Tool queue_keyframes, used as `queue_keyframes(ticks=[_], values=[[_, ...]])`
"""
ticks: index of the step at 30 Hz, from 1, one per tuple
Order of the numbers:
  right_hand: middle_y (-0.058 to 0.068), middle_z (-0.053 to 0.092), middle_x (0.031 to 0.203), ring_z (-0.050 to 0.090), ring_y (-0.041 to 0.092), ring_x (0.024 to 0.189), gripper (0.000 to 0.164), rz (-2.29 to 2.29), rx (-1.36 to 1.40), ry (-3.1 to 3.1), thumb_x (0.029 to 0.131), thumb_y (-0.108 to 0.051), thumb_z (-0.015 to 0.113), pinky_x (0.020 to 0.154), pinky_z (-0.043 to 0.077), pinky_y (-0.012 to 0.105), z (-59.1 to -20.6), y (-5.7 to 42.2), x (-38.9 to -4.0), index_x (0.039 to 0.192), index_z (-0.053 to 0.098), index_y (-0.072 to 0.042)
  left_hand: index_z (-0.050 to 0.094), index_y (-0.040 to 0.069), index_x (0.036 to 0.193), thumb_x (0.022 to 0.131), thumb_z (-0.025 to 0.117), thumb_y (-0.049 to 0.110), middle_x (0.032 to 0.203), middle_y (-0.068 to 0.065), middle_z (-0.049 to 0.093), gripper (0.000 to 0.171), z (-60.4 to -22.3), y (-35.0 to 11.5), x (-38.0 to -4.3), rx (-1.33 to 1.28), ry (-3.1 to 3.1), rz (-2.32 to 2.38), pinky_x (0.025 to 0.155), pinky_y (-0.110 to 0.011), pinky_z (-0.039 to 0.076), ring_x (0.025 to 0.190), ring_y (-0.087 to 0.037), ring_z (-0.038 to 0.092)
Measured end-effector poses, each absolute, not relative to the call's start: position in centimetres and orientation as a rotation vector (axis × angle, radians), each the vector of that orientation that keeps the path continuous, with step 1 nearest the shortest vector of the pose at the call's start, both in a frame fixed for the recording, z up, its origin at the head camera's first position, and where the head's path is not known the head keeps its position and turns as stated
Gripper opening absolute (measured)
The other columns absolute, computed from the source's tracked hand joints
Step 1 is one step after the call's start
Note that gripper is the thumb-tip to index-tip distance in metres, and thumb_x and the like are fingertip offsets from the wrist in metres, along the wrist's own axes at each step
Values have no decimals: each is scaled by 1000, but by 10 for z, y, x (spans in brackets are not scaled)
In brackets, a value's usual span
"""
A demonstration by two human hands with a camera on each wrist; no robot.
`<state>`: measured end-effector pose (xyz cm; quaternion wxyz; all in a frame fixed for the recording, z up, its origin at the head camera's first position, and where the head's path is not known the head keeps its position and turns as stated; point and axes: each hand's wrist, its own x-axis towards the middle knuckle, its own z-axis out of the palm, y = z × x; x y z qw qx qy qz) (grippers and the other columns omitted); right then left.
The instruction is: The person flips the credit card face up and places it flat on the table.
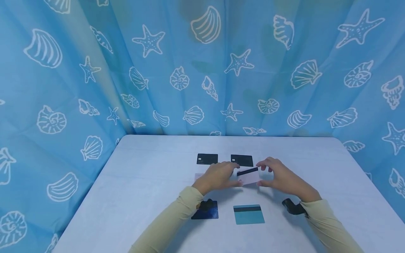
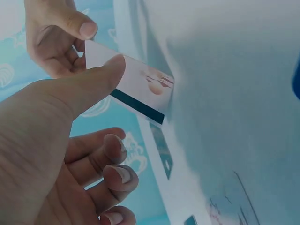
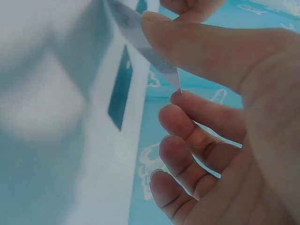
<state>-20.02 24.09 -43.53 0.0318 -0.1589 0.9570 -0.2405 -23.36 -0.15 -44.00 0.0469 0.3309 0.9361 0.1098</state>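
A pale pink bank card (image 1: 248,178) with a black stripe is held up, tilted, between both hands over the table. My left hand (image 1: 218,176) is at its left side, the thumb laid against the card's face in the left wrist view and the other fingers curled loosely. On the opposite side, my right hand (image 1: 280,176) holds the card between thumb and index finger. In the right wrist view the card (image 3: 140,40) appears nearly edge-on, its corner by the index fingertip. Behind the hands lie two black chip cards (image 1: 207,159), one partly covered by the left fingers.
Another pale card (image 1: 198,176) lies partly hidden behind the left hand. Nearer me are a dark blue card (image 1: 211,212), partly under the left wrist camera, and a teal striped card (image 1: 249,215). A blue shell-patterned curtain (image 1: 177,63) surrounds the white table (image 1: 142,182).
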Motion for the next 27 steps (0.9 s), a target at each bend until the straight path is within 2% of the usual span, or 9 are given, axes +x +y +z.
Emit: queue_keyframes(ticks=[6,10,13,20,27], values=[[4,58,108,50,21,98,62,-782,-548,2948,77,-32,83,74,48,30,-432,240,-202,130,59,-10,55,19,138,85,69,55,116,3,71,66,-437,3,-235,1035,2855,382,81,-26,54,94,-8,64],[5,59,107,50,21,96,61,-804,-573,2957,77,-30,84,72,47,28,-429,238,-203,129,59,-9,56,17,137,83,72,55,107,2,71,68,-434,6,-235,1043,2848,464,69,-19,49,84,-6,60],[7,59,107,50,22,96,61,-814,-580,2957,77,-30,84,71,46,27,-428,237,-203,129,59,-9,56,18,137,83,73,54,105,3,71,68,-433,8,-234,1030,2843,511,66,-18,46,81,-5,57],[2,58,106,48,18,95,63,-840,-600,2961,77,-34,84,71,44,27,-426,233,-203,129,60,-10,57,17,136,81,75,53,92,5,69,68,-439,12,-234,1031,2856,564,61,-15,42,74,-4,54],[6,59,108,50,23,98,61,-869,-589,2943,77,-35,83,72,44,28,-423,229,-201,128,59,-12,56,16,137,81,74,55,88,6,65,70,-440,14,-232,1018,2869,620,58,-15,40,72,-4,53]])
